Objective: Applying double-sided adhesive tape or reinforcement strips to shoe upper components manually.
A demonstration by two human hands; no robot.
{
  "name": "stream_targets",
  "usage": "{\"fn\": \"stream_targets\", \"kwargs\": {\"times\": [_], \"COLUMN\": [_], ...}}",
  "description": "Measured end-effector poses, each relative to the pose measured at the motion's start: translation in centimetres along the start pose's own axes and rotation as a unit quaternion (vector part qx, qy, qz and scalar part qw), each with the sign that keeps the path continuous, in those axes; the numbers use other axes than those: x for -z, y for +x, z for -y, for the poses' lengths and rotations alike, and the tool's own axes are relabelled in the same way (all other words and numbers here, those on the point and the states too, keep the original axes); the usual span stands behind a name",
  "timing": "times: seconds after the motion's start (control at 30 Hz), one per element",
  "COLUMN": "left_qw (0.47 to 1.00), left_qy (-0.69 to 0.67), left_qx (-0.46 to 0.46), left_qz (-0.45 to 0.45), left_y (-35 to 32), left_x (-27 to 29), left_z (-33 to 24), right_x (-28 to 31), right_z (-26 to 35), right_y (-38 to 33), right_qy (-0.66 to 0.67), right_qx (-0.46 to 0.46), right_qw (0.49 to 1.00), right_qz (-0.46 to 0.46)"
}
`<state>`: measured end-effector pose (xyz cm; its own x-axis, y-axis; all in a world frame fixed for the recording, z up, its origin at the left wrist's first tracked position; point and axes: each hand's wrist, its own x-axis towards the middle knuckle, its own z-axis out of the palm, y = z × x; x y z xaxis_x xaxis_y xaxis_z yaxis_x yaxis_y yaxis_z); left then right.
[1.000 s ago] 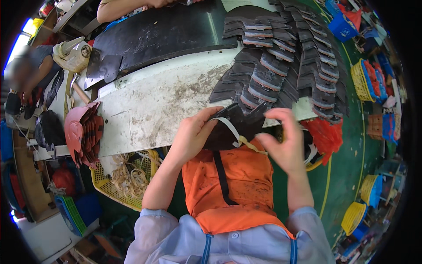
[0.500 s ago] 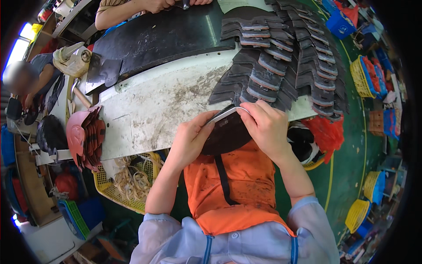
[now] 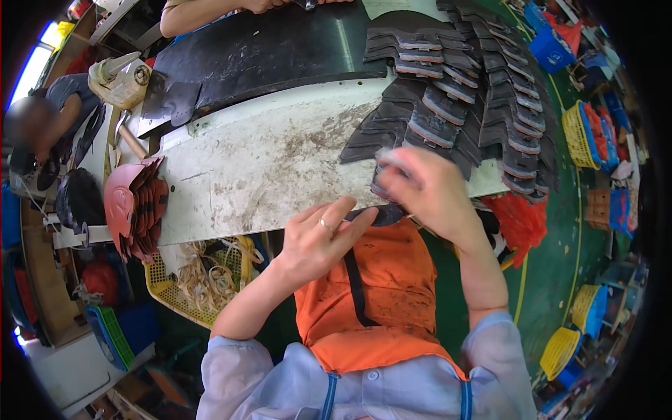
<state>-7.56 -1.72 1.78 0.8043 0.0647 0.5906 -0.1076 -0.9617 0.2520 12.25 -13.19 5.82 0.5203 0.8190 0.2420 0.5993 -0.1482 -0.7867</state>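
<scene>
My left hand (image 3: 315, 238), with a ring on one finger, pinches a black, leather-like piece (image 3: 389, 215) at the front edge of the table. Most of that piece is hidden by my fingers and the edge. My right hand (image 3: 437, 189) is raised just above and to its right, its fingers curled and smeared by motion. Something pale shows at those fingertips, too blurred to name. Beyond my right hand, overlapping rows of black shaped pieces (image 3: 434, 126) with light-edged strips cover the right part of the table.
The whitish, stained table (image 3: 259, 168) carries a black board (image 3: 266, 63), a hammer (image 3: 131, 140) and stacked reddish-brown pieces (image 3: 133, 206). Below are a yellow basket of pale strips (image 3: 164, 290) and a red bag (image 3: 519, 224). A co-worker's arm (image 3: 199, 15) reaches in at the far side.
My right hand has come off the black piece and moved slightly up. The piece, spread between both hands before, now sits lower and flatter in my left hand.
</scene>
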Motion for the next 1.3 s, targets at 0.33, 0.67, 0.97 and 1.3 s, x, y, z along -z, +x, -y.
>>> {"fn": "stream_targets", "kwargs": {"times": [0.33, 0.67, 0.97, 1.3], "left_qw": [0.986, 0.979, 0.978, 0.985], "left_qy": [0.157, 0.053, -0.010, 0.023], "left_qx": [0.005, 0.088, 0.169, 0.172], "left_qz": [-0.048, 0.174, -0.118, 0.014], "left_y": [-0.6, -2.1, -3.9, -3.4], "left_x": [-5.4, -5.5, -7.5, -4.1], "left_z": [1.8, 1.4, 1.2, 0.9], "right_x": [-5.0, -4.6, -4.8, -3.7], "right_z": [-5.7, -3.2, -4.8, -3.9], "right_y": [5.6, -0.1, -1.1, -1.8], "right_qy": [-0.075, -0.075, -0.160, -0.202], "right_qx": [0.106, 0.187, 0.269, 0.249], "right_qw": [0.980, 0.963, 0.937, 0.930], "right_qz": [0.152, 0.177, 0.156, 0.177]}}
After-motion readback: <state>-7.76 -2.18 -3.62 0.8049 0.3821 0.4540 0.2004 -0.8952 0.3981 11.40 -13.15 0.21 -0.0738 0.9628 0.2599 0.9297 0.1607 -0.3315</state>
